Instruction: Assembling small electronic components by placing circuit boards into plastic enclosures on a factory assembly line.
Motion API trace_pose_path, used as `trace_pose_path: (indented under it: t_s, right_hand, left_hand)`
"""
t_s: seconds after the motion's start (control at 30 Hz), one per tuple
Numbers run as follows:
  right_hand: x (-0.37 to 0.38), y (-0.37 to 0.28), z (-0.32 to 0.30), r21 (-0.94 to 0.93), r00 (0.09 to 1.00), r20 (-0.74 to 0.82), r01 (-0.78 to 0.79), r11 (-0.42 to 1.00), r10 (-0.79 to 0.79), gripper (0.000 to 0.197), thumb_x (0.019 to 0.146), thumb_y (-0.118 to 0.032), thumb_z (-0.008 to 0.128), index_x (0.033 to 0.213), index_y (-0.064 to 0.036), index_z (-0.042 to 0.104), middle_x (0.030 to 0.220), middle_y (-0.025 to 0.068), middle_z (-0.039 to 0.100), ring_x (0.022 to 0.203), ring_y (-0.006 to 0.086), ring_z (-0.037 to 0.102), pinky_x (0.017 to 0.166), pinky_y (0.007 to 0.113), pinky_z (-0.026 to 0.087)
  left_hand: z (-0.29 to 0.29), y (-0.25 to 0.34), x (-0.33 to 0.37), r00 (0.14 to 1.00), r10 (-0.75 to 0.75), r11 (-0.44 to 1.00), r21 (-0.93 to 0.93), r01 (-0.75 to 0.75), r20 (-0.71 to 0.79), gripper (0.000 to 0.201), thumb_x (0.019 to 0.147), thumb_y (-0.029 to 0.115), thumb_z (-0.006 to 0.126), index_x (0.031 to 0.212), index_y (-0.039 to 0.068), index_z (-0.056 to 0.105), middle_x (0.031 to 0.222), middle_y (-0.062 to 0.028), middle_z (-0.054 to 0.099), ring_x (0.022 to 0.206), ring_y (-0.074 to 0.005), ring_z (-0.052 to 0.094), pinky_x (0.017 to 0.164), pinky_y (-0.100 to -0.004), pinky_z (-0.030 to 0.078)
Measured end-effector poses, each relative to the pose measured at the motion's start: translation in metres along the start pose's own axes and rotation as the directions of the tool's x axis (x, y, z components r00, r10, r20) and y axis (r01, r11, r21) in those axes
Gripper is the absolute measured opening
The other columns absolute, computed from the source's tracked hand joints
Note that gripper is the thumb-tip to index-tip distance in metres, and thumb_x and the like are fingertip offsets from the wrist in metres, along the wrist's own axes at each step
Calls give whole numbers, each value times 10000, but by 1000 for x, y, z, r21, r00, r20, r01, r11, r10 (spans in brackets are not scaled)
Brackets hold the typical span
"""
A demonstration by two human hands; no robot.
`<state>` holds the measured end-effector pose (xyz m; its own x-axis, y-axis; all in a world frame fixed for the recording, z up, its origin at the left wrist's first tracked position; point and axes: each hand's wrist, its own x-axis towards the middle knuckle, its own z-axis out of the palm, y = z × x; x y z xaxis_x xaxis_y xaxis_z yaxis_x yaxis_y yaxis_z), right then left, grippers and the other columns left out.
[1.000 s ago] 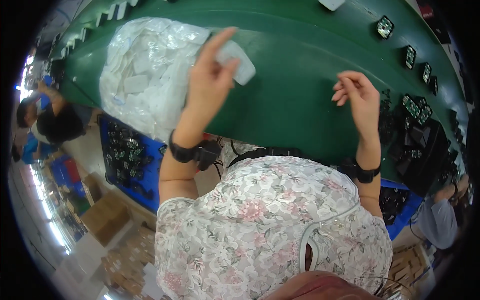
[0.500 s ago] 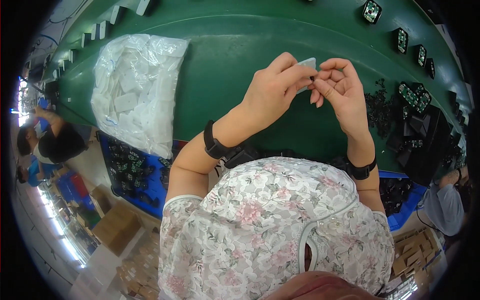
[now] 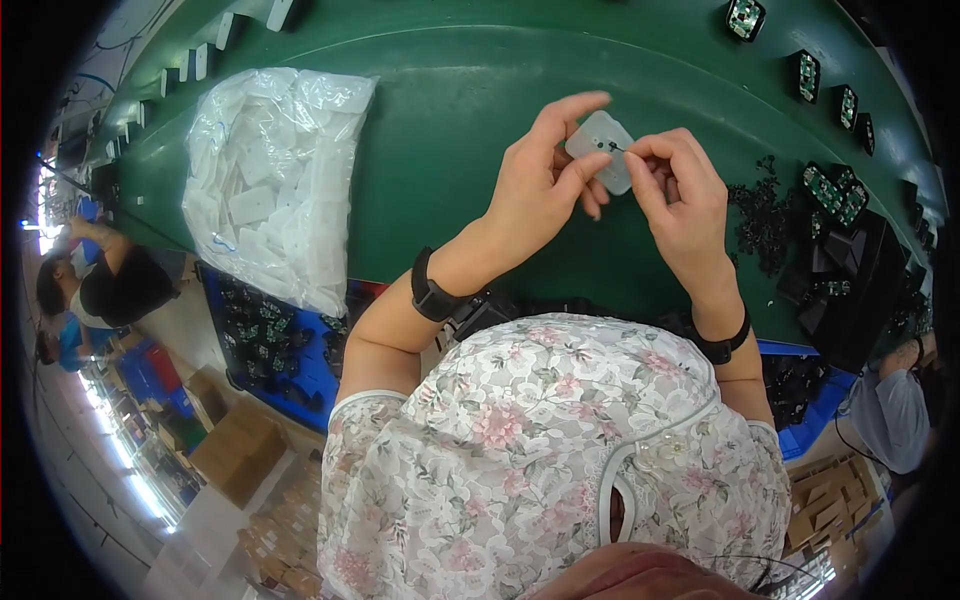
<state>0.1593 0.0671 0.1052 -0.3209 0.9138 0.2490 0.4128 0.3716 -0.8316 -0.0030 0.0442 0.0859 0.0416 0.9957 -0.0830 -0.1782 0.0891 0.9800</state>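
A translucent white plastic cover (image 3: 603,128) with rounded corners is tilted up in front of me, over the green surface. My left hand (image 3: 545,170) holds it by its left and lower side, thumb against its face. Dark spots show near the cover's middle. My right hand (image 3: 683,190) is closed in a pinch on a small black part (image 3: 617,148), whose thin end touches or hovers at the cover; I cannot tell which. To the right of that hand lies a loose pile of small black parts (image 3: 762,215).
A clear plastic bag (image 3: 280,185) full of white covers lies to the left on the green table (image 3: 450,130). Black housings with circuit boards (image 3: 835,195) stand at right. Blue bins (image 3: 315,375) sit below the table edge. Other people (image 3: 125,285) are at both sides.
The cover has turned from nearly edge-on to showing its broad face. My right hand has lowered slightly, with the black part now extended over the cover.
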Motion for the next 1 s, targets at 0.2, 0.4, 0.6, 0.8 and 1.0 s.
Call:
trace_pose_path:
  t_s: [0.2,0.4,0.6,0.8,1.0]
  right_hand:
    - [-5,4,5,-28,995,4,-104,994,104,66,843,-22,643,869,3,588,769,2,522,622,50,433,530,185,348]
    - [-7,17,19,128,972,-102,-198,972,212,105,814,-95,682,814,-32,598,661,5,513,530,59,445,472,217,371]
    - [-10,20,27,153,972,-107,-193,969,211,108,815,-89,679,803,-39,584,644,3,497,520,72,431,474,222,374]
    - [-15,24,21,16,997,-74,-24,1000,25,172,835,-53,680,951,-29,556,891,8,513,651,40,404,553,166,340]
    - [-2,14,-1,1,997,-66,-40,999,40,369,760,-128,754,1068,-40,571,965,1,521,694,49,408,555,165,312]
  left_hand:
    - [-1,-7,-2,999,14,1000,-5,-14,47,231,932,-13,462,1160,-47,442,1016,-160,630,846,-199,683,744,-279,554]
    - [-1,-13,-3,999,32,998,-53,-31,33,173,924,12,510,1080,-45,460,971,-161,646,852,-199,684,745,-274,548]
    - [-2,-17,-5,997,81,995,52,-81,-4,151,897,26,575,988,-35,472,905,-154,656,804,-189,688,700,-270,556]
    - [-2,-14,-4,994,108,994,-16,-108,-23,117,885,8,577,946,-28,484,871,-136,653,756,-179,685,658,-263,563]
    - [-6,-8,-7,996,14,1000,4,-14,89,114,904,4,557,964,-33,469,923,-149,619,788,-207,675,689,-283,572]
